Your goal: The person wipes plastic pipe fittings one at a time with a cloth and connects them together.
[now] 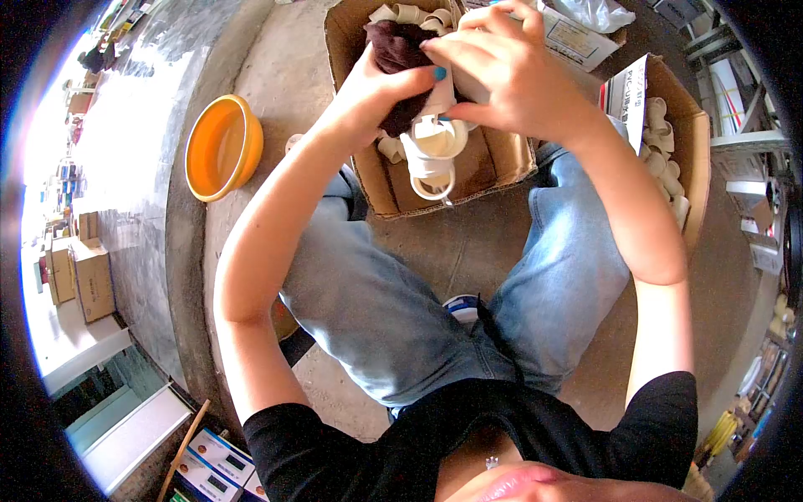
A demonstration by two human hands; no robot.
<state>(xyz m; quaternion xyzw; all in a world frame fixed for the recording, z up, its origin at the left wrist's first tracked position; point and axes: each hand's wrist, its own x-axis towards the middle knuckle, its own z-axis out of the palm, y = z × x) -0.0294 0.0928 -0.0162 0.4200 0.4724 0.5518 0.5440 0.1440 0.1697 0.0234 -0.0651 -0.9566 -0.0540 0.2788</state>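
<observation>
Above an open cardboard box, my left hand is closed round a bunched dark brown cloth, with its thumb against a white plastic pipe fitting. The fitting has round, open ends, and the lower ones face me. From the other side, my right hand grips the fitting's upper part with thumb and fingers. The cloth lies against the fitting's left side. Beneath both hands is the cardboard box, with several white fittings in its far end.
An orange basin stands on the floor to the left. Another cardboard box holding several white fittings is at my right. Behind are a printed carton and a clear plastic bag. Shelving lines the right side.
</observation>
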